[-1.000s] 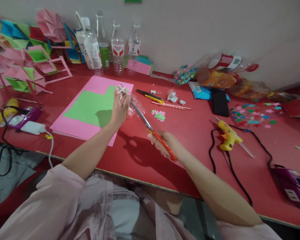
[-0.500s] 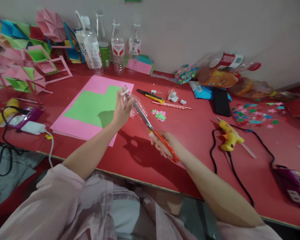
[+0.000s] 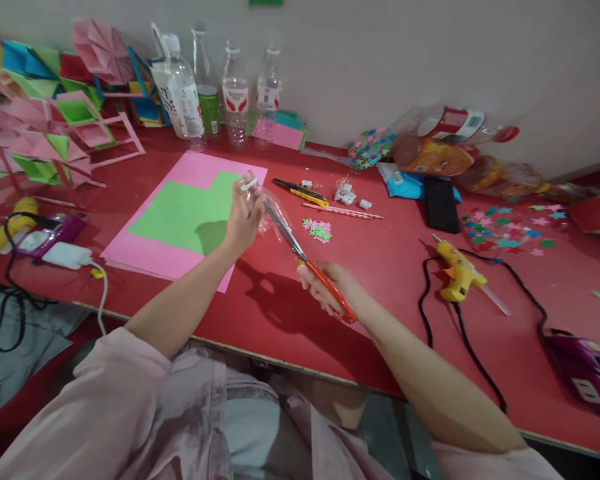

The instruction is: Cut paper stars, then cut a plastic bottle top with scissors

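Observation:
My left hand (image 3: 243, 219) is closed around a clear plastic bottle piece (image 3: 249, 181), its neck pointing up and away from me. Orange-handled scissors (image 3: 329, 283) are gripped in my right hand (image 3: 325, 287). Their blades reach up to the left and lie against the clear plastic beside my left fingers; I cannot tell how far they have cut in. Beneath my left hand lie a green sheet (image 3: 180, 213) and a pink sheet (image 3: 155, 253) of paper. To the right of the plastic is a small pile of pink and green paper stars (image 3: 318, 231).
Several bottles (image 3: 237, 100) stand along the wall. A utility knife (image 3: 303, 193), a striped stick (image 3: 345, 211) and small white pieces (image 3: 347, 195) lie beyond my hands. At right are a yellow glue gun (image 3: 460, 270) with its cord and a black phone (image 3: 441, 205). Folded paper models (image 3: 55, 143) crowd the left.
Hardly anything differs. My right hand and the scissors have shifted very slightly to the left, and both hands keep their hold.

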Available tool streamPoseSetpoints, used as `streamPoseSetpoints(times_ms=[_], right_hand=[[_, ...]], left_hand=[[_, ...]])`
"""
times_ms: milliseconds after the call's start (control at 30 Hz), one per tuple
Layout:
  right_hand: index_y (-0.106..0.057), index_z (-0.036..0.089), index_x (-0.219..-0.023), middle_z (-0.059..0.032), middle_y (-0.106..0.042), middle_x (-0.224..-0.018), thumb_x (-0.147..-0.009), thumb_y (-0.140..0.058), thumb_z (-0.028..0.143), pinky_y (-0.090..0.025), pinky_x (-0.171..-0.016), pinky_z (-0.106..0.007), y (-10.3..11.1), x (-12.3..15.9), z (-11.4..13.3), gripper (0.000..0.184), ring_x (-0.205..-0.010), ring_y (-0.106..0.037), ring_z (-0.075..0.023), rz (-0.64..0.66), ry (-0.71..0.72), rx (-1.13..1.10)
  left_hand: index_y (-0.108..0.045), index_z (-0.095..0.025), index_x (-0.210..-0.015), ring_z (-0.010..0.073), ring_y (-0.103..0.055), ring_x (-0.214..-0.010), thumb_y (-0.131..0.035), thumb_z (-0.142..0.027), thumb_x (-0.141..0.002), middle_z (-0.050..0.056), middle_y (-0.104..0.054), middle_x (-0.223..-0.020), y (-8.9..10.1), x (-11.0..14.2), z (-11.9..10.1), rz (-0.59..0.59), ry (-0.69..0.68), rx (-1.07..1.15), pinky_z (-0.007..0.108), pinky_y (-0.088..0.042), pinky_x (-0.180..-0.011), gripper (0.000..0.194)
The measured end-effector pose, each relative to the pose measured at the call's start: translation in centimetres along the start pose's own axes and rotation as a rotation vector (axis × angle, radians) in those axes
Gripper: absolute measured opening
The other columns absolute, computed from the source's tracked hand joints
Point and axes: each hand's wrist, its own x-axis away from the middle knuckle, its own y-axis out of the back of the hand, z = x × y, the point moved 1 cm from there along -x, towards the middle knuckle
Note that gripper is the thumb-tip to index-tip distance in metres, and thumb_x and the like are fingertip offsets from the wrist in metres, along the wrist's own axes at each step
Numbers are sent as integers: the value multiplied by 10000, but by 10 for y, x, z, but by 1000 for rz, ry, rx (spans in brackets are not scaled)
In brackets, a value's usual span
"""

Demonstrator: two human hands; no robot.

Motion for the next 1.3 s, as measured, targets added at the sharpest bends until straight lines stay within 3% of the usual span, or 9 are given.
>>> streamPoseSetpoints(times_ms=[200,700,900,1067,1300], right_hand=[[-468,215,-667,102,-354,-372,-839,-524,656,-375,-364,-218,0,-5,-5,476,-298,-371,-73,-6,32,50],[-434,222,-645,107,-338,-382,-831,-582,593,-303,-308,-201,-1,3,5,441,-276,-324,-58,-53,-49,29],[-452,217,-644,100,-355,-385,-831,-549,624,-318,-312,-202,-1,1,3,458,-277,-344,-61,-33,-13,27],[-455,218,-657,104,-361,-388,-824,-538,647,-359,-338,-203,0,-1,1,468,-289,-354,-61,-16,29,41],[-442,224,-645,104,-352,-375,-831,-571,587,-309,-305,-199,1,3,5,428,-271,-350,-63,-31,-23,10]], left_hand=[[-312,-339,-1288,184,-625,-961,-454,-453,-943,57,-558,-1067,-3,3,1,71,-5,21,464,-502,-974,390],[-302,-338,-1277,162,-606,-892,-445,-323,-936,30,-517,-978,-4,4,6,73,-25,2,423,-520,-889,370],[-296,-334,-1297,184,-615,-915,-443,-330,-942,39,-522,-977,-4,4,4,71,10,9,472,-508,-919,385],[-350,-304,-1251,194,-623,-976,-491,-287,-919,63,-570,-1062,-6,9,0,72,27,-16,473,-490,-966,361],[-326,-303,-1268,205,-609,-1063,-472,-279,-920,88,-576,-1163,-6,9,2,69,-4,-39,483,-456,-1020,378]])
